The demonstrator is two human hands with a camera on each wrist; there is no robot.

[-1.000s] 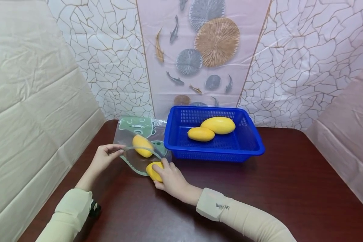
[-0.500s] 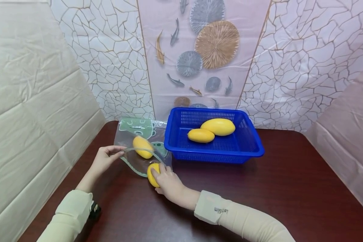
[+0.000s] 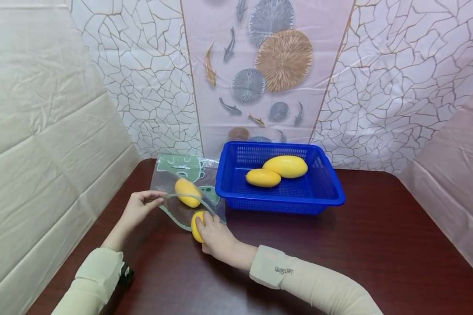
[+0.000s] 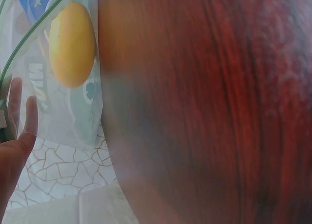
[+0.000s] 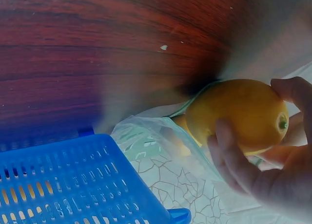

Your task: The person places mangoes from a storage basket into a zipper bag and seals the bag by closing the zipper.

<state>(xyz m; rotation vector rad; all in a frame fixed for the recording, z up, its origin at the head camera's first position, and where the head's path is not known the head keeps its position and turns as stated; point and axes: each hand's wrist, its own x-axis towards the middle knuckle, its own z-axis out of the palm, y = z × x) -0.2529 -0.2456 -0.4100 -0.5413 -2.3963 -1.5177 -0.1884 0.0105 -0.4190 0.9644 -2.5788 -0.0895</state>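
A clear zip bag [image 3: 181,192] with a green cartoon print lies on the dark wooden table [image 3: 339,262], left of a blue basket [image 3: 323,192]. One yellow mango [image 3: 187,192] sits inside the bag [image 4: 68,117], also seen as the mango [image 4: 72,44] in the left wrist view. My left hand [image 3: 142,205] pinches the bag's upper rim and holds its mouth apart. My right hand [image 3: 214,234] grips a second mango [image 3: 197,225] at the bag's mouth; the right wrist view shows this mango [image 5: 234,114] with fingers [image 5: 234,158] curled round it.
Two more mangoes [image 3: 285,166] [image 3: 263,178] lie in the blue basket [image 5: 73,185] at the table's back. Papered walls close in behind and on both sides. Bare table stretches to the right and front.
My right hand has pushed its mango slightly up and left, turning it more upright at the bag's mouth. The left hand keeps its hold on the rim.
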